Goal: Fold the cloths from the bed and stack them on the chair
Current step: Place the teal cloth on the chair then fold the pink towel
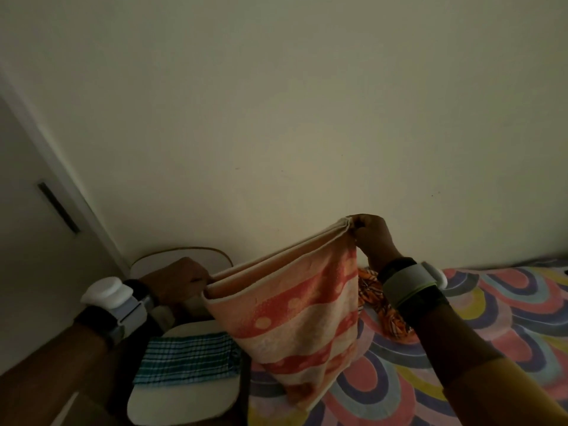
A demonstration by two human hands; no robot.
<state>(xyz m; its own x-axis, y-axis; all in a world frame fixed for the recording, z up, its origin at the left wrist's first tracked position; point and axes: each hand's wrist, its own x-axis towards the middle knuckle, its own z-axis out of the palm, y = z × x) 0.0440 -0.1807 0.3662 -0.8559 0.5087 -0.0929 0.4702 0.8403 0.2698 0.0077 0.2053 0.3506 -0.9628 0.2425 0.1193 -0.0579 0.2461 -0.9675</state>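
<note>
An orange and cream striped towel (301, 321) hangs doubled over in the air between my hands, above the edge of the bed. My left hand (179, 279) grips its upper left corner over the chair. My right hand (373, 236) pinches the upper right corner, held higher. A white chair (184, 401) stands at the lower left beside the bed, and a folded blue plaid cloth (184, 358) lies flat on its seat. A crumpled orange patterned cloth (384, 305) lies on the bed (491, 327) behind my right wrist, partly hidden.
The bed has a sheet of coloured arches and runs along a plain cream wall (307, 118). A white door (37, 241) with a dark handle stands at the left, close behind the chair. The room is dim.
</note>
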